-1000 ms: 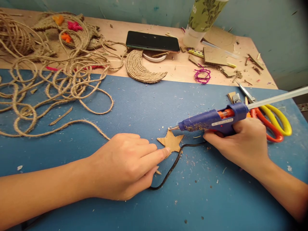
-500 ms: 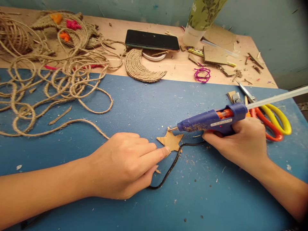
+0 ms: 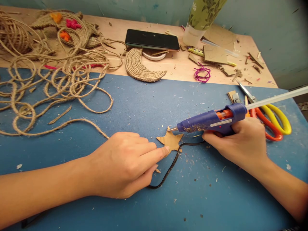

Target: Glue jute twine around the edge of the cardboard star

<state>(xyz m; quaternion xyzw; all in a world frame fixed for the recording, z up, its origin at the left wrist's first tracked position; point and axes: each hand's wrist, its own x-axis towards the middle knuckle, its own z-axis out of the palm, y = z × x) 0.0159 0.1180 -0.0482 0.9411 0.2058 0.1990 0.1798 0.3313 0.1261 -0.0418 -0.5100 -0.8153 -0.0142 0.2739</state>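
A small cardboard star (image 3: 172, 140) lies on the blue mat, pinned at its lower left point by the index finger of my left hand (image 3: 128, 165). The other fingers of that hand are curled in. Jute twine (image 3: 88, 121) runs in behind the hand, and a short end of it pokes out by the thumb; the grip itself is hidden. My right hand (image 3: 243, 144) is wrapped round a blue hot glue gun (image 3: 204, 121) with a clear glue stick in its back. Its metal nozzle touches the star's top point. The gun's black cord (image 3: 169, 170) bends past the star's right side.
Loose twine coils cover the mat's left. Behind lie a twine-covered crescent (image 3: 141, 70), a phone (image 3: 151, 40), purple string (image 3: 202, 73), cardboard scraps (image 3: 215, 54) and a green-patterned cup (image 3: 201, 19). Scissors with red and yellow handles (image 3: 279, 120) lie beyond my right hand.
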